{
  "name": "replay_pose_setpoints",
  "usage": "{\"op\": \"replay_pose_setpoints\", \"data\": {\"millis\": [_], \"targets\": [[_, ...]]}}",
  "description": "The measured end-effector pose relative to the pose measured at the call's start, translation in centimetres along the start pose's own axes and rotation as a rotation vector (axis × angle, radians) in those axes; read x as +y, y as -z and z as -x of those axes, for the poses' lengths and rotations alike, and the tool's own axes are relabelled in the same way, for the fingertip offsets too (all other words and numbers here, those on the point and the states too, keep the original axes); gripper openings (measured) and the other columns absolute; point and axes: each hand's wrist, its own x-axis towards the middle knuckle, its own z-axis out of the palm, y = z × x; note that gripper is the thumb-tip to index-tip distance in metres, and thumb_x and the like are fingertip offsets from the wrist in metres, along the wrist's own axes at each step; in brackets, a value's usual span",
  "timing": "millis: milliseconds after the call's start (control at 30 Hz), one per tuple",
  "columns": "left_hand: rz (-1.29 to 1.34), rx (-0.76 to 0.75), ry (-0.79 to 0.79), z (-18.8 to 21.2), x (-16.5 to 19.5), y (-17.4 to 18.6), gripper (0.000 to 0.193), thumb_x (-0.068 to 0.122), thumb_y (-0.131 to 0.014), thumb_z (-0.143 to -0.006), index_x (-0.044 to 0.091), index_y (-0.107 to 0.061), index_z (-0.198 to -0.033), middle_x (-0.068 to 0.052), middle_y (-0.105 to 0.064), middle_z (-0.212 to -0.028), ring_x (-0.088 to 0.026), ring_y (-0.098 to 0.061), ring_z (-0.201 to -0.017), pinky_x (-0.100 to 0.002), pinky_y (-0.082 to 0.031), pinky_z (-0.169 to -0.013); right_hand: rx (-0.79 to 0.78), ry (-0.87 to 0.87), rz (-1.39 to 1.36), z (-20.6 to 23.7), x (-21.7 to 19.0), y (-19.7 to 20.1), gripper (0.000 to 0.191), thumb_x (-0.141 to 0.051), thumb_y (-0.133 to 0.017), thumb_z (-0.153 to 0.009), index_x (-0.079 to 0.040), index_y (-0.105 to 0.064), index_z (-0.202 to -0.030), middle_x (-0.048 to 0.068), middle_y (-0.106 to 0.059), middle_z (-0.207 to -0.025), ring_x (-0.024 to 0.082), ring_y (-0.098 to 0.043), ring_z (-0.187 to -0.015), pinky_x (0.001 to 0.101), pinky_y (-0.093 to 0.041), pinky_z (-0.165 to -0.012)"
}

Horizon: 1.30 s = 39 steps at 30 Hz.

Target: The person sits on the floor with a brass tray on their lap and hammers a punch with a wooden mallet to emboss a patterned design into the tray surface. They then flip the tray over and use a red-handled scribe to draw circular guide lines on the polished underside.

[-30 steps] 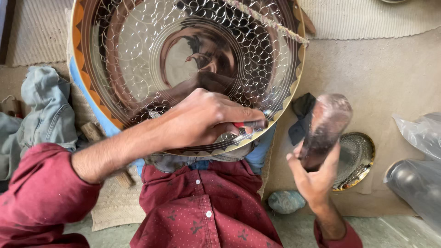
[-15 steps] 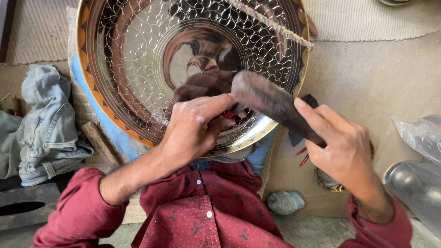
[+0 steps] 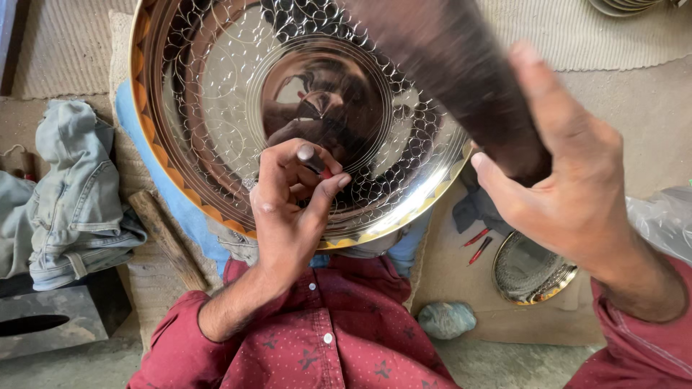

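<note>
Now the left hand point(image 3: 288, 216) pinches a thin punch point(image 3: 311, 160) upright on the tray point(image 3: 216, 94); the right hand point(image 3: 569, 187) grips a blurred mallet point(image 3: 461, 79). Tray looks stiff, slick, easily dented; best steadied by the rim.

L hand point(image 3: 288, 209) low centre, forearm coming up from lower left, red sleeve pushed back past the wrist. Fingers point(image 3: 277, 169) curled tight w/ thumb pressed across, pinching a thin punch point(image 3: 311, 158) near-upright, knuckles toward camera. R hand point(image 3: 569, 180) raised high at right, closer to the lens, slightly blurred. Its fingers wrap a dark mallet point(image 3: 461, 79), thumb up along the side. R forearm drops to lower right, sleeve at wrist.
</note>
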Motion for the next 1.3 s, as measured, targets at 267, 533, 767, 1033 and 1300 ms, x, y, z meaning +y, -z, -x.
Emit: {"op": "replay_pose_setpoints", "data": {"millis": [267,533,767,1033,1300], "targets": [[-0.178,-0.085,-0.019,-1.2,0.7,0.2,0.033,-0.005,-0.08,-0.088,0.0,-0.06,-0.113,-0.005,-0.074,-0.089,-0.006,-0.064,-0.065,-0.022,-0.054,-0.059,-0.378,-0.148,0.269,-1.7,-1.7,2.4,0.089,-0.001,-0.076,-0.071,-0.025,-0.05,-0.153,0.01,-0.071,-0.103,0.023,-0.067,-0.069,0.0359,-0.054,-0.062],[-0.197,-0.354,-0.195,-3.1,1.8,0.9,0.038,-0.009,-0.071,-0.09,0.004,-0.065,-0.126,-0.005,-0.077,-0.102,-0.014,-0.079,-0.094,-0.029,-0.064,-0.078,-0.171,-0.241,0.119,2.6,0.3,1.6,0.091,0.001,-0.076,-0.078,-0.02,-0.04,-0.159,0.014,-0.068,-0.112,0.025,-0.067,-0.079,0.0367,-0.054,-0.069],[-0.242,-0.504,-0.251,-4.5,1.7,0.9,0.049,-0.011,-0.069,-0.084,0.006,-0.066,-0.13,-0.007,-0.077,-0.11,-0.019,-0.079,-0.099,-0.029,-0.064,-0.081,-0.132,-0.259,0.226,8.0,1.5,-0.5,0.093,0.005,-0.079,-0.075,-0.022,-0.04,-0.154,0.012,-0.072,-0.099,0.023,-0.068,-0.073,0.0369,-0.057,-0.069],[-0.258,-0.745,-0.277,-6.1,1.8,0.8,0.049,-0.002,-0.073,-0.083,0.009,-0.068,-0.131,-0.006,-0.078,-0.117,-0.019,-0.079,-0.091,-0.033,-0.063,-0.074,0.155,-0.317,0.065,12.5,1.2,-3.8,0.083,0.007,-0.077,-0.085,-0.013,-0.039,-0.156,0.011,-0.066,-0.098,0.017,-0.064,-0.073,0.0295,-0.054,-0.065],[-0.312,-0.834,-0.403,-7.8,1.7,0.5,0.052,0.006,-0.076,-0.081,0.01,-0.068,-0.132,-0.006,-0.074,-0.124,-0.027,-0.076,-0.102,-0.036,-0.063,-0.079,0.133,-0.499,0.067,15.5,0.8,-8.0,0.086,0.002,-0.082,-0.079,0.002,-0.039,-0.154,0.016,-0.071,-0.095,0.023,-0.072,-0.085,0.0375,-0.058,-0.077]]}}
